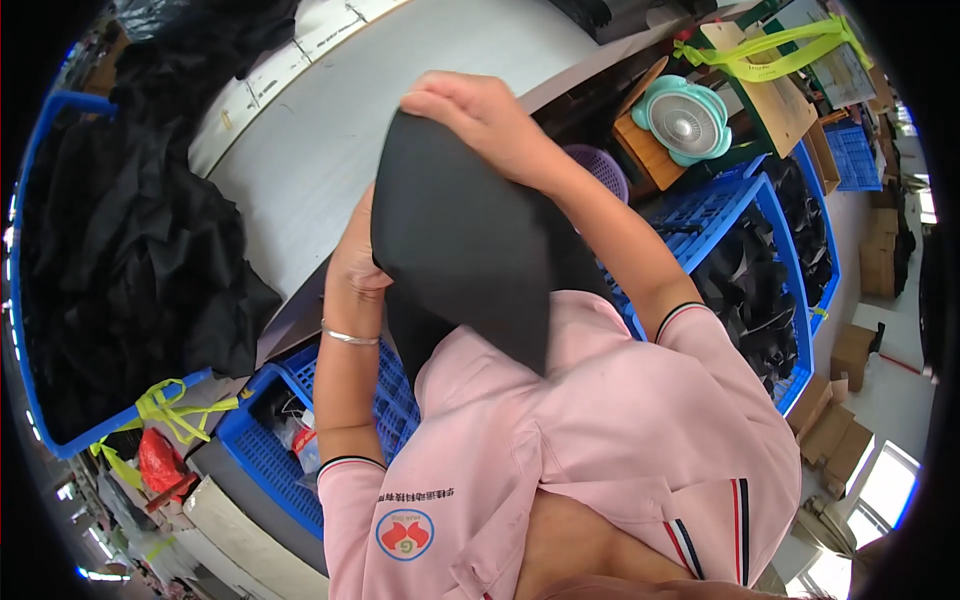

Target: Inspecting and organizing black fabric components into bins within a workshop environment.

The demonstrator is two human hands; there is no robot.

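Observation:
A black piece of cloth (460,230), smooth and folded into a pointed shape, hangs in front of my chest. My right hand (487,122) is closed on its upper corner, thumb and fingers pinched over the edge. On the cloth's left side is my left hand (360,255), a bracelet on its wrist; its fingers go behind the cloth and are hidden. The cloth's lower tip hangs down against my pink shirt (640,430). Beyond my hands lies the pale worktable (300,160).
To the left, a blue crate (30,390) holds heaped black cloth (140,240). A blue basket (260,450) stands by my left elbow. On the right are a blue crate (795,290) with black pieces, a turquoise fan (683,117), a purple basket (602,165) and cardboard boxes (835,430).

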